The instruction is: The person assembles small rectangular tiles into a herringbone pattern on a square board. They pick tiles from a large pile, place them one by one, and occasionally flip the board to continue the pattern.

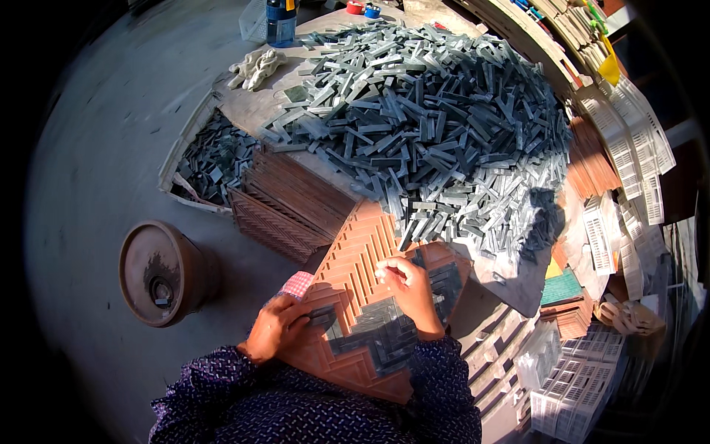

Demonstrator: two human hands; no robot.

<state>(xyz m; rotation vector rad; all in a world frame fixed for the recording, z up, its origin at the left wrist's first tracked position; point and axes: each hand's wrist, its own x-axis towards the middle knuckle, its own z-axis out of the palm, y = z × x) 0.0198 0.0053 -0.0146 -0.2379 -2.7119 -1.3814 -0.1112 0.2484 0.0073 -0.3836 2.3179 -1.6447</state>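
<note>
Two hands: the left hand [277,325] sits at the near-left edge of an orange slotted tray [355,251]; the right hand [410,292] is over its right-hand part.
Left grip: fingers curled against the tray's edge; whether they grip it or only rest there, I cannot tell.
Right grip: closed to a pinch, fingertips over the bare slots; anything between them is too small and bright to make out.
Tray: close before the person's body, partly in sun, its long axis running from near left to far right.
Slots: herringbone; dark strips [377,325] fill a band across the middle and right, while the far-left part and the near end show bare orange.
Strip pile: a broad heap of loose grey strips [436,118] on the surface [518,290], beyond the tray, its near fringe just past the tray's far end.
Key relation: the pile lies far of both hands, and the right hand is nearer to it; the bare far-left slots lie directly left and far of the right fingertips.
Left side: stacked brown trays [292,200], a bin of dark chips [218,163] and a round bucket [166,274].
Right side: white plastic crates [577,385].
</note>
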